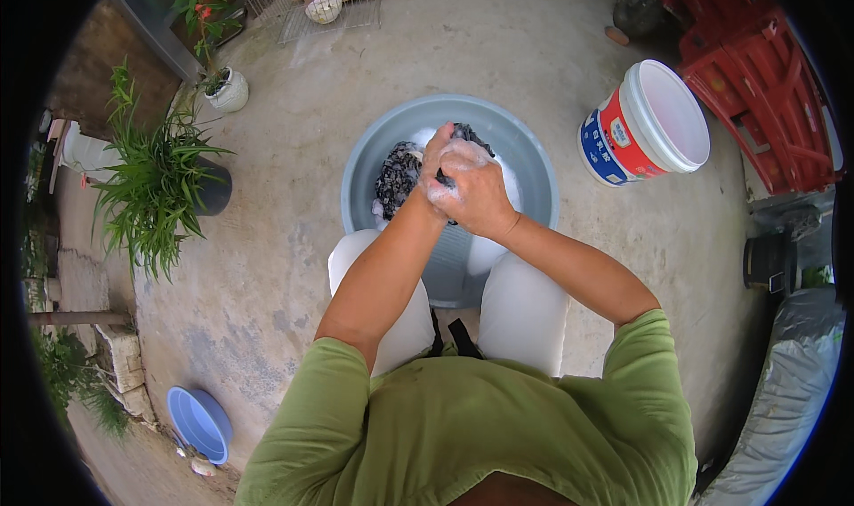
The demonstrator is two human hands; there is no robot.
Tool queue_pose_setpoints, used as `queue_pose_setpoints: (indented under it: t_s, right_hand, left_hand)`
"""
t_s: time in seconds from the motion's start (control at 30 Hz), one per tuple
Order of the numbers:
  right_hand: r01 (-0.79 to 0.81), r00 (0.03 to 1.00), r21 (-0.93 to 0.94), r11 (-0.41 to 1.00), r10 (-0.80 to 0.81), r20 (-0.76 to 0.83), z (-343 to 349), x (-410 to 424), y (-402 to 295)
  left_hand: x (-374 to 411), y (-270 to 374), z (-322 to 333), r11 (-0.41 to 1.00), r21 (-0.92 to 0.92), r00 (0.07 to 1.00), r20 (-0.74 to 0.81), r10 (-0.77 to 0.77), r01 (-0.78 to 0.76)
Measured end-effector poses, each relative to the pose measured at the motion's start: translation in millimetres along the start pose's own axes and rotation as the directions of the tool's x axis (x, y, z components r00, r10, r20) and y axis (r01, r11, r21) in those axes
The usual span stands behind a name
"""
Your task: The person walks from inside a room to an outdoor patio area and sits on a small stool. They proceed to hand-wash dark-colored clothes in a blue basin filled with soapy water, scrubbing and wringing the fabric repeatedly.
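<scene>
A grey-blue plastic basin with a ribbed slope on its near side stands on the ground before me, with white suds in it. Over its middle, my left hand and my right hand press together around a dark wet cloth. Foam covers parts of both hands. Bits of the cloth show beyond the fingers, between the hands and below them. More black-and-white patterned fabric lies bunched in the left part of the basin, beside my left wrist.
A white bucket with a red and blue label stands at the right, near red plastic panels. Potted plants and a wire cage are at the upper left. A blue basin sits at the lower left.
</scene>
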State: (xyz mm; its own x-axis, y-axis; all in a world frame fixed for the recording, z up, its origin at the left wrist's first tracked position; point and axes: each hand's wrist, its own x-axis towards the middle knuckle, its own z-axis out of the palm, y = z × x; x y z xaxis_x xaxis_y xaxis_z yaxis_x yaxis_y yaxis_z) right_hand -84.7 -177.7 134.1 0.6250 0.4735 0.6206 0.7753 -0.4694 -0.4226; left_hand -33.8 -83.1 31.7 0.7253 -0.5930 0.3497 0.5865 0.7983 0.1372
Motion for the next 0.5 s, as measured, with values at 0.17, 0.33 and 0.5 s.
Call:
queue_pose_setpoints:
  t_s: [0.17, 0.33, 0.5]
  right_hand:
    - [-0.18, 0.983, -0.193, 0.965, 0.171, -0.063, -6.7, 23.8, 69.8]
    - [-0.456, 0.879, -0.113, 0.883, 0.426, -0.214, -13.1, 24.9, 89.1]
    - [0.001, 1.0, 0.034, 0.999, 0.0, -0.028, 5.7, 16.2, 0.5]
  left_hand:
    - [34.9, -20.9, 39.5, 0.968, 0.195, 0.736, -0.631, 0.246, -0.157]
    - [39.4, -18.0, 60.4, 0.963, 0.25, 0.657, -0.71, 0.253, -0.1]
    - [8.1, 0.7, -5.4, 0.892, 0.358, 0.961, 0.062, 0.271, -0.275]
